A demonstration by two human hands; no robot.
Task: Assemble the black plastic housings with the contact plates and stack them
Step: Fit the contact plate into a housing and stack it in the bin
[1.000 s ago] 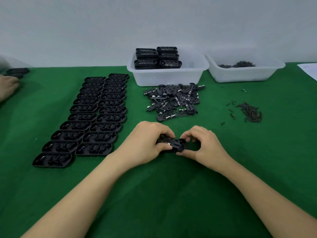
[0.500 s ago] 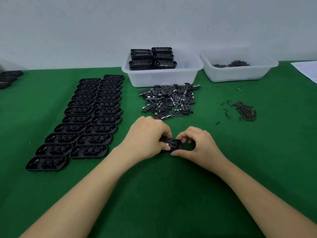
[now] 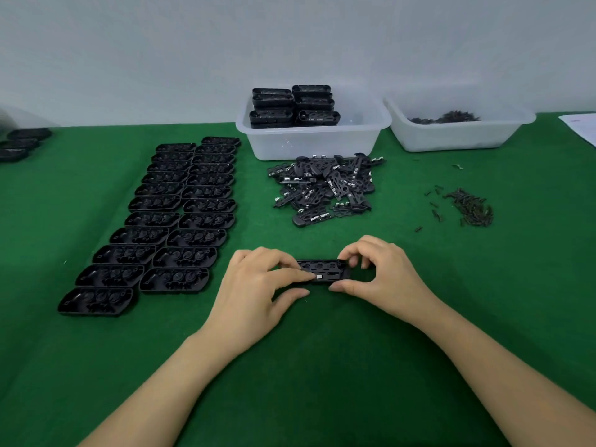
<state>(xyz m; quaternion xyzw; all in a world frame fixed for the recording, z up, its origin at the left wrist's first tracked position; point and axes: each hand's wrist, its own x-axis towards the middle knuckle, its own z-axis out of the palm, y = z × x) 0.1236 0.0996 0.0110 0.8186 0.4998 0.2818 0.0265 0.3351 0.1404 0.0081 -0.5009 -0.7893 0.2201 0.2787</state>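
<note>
Two hands meet at the centre of a green counter [image 3: 322, 366]. The left hand [image 3: 258, 285] and right hand [image 3: 380, 272] each pinch an end of one black housing [image 3: 325, 273], a contact plate seated inside. Empty housings [image 3: 167, 221] lie in rows at ten o'clock, loose contact plates [image 3: 325, 188] at twelve. Uneven pressure could probably tilt the plate and jam it.

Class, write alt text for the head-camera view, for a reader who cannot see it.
Two hands, left hand and right hand, hold a black housing on a green table. Two rows of empty housings lie to the left, a pile of contact plates beyond, and a white bin of stacked housings behind.
</note>
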